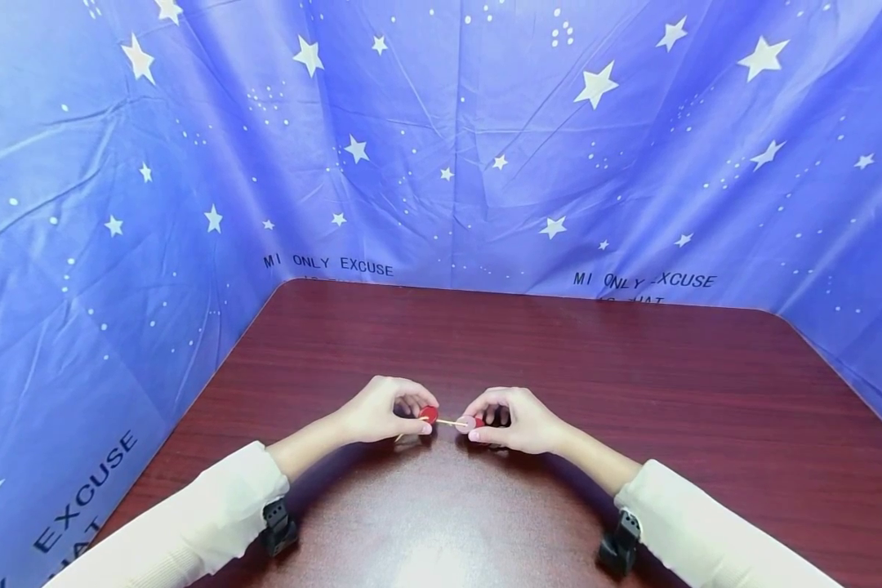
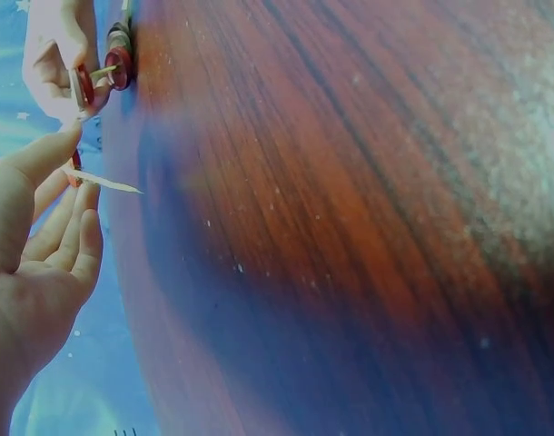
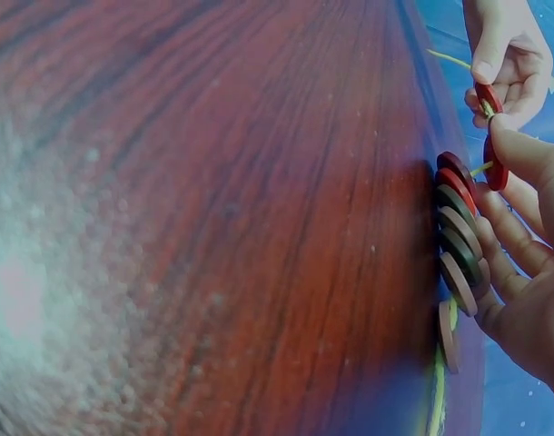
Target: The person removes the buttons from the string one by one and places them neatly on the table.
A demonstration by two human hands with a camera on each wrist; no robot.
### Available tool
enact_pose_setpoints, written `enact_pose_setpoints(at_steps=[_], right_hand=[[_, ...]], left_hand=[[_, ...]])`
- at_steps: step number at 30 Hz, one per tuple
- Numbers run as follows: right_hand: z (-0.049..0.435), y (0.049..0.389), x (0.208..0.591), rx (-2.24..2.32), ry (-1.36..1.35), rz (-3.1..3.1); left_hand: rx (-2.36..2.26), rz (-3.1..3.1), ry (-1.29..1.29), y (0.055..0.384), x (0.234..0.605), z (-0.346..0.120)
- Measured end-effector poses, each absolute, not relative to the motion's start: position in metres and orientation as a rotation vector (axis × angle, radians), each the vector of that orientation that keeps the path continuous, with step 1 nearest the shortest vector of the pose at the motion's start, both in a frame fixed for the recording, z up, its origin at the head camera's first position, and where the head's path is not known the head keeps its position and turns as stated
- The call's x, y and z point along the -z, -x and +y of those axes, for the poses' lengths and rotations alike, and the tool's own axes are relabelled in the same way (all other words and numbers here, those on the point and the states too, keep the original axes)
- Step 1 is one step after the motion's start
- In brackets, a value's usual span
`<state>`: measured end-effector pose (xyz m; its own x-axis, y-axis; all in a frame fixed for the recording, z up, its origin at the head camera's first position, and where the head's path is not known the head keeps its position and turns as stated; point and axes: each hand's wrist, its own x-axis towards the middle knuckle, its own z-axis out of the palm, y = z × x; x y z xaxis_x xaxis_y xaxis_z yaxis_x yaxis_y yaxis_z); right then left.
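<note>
My left hand [image 1: 385, 412] pinches a small red disc [image 1: 429, 414] between thumb and fingers. A pale yellow cord passes through that disc, and its loose end [image 2: 113, 183] sticks out past it. Facing it, my right hand [image 1: 522, 420] pinches another flat disc [image 1: 465, 424], red in the right wrist view and pinkish on its face in the head view. The cord [image 1: 448, 422] spans the short gap between the two discs. Below the right fingers, several threaded discs [image 3: 457, 236] in red, dark green and brown lean together in a row along the cord, close over the table.
The dark red wood-grain table [image 1: 529, 351] extends around both hands, with a bright glare patch near its front. A blue star-printed curtain [image 1: 456, 122] encloses the back and sides. Black wrist cameras [image 1: 278, 527] sit at both white sleeves.
</note>
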<state>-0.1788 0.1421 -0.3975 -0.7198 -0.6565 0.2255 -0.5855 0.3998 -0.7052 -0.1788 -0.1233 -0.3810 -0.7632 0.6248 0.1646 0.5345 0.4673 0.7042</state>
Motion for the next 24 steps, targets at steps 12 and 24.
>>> enact_pose_setpoints(at_steps=[12,24], right_hand=[[0.1428,0.1785,0.398,1.224,1.146,2.568],[0.1431,0.1771,0.3981,1.253,1.157,2.548]], left_hand=[[-1.203,2.579,-1.013,0.1792,0.3814,-0.1244],[-1.252,2.55,-1.007,0.1789,0.3816,-0.1261]])
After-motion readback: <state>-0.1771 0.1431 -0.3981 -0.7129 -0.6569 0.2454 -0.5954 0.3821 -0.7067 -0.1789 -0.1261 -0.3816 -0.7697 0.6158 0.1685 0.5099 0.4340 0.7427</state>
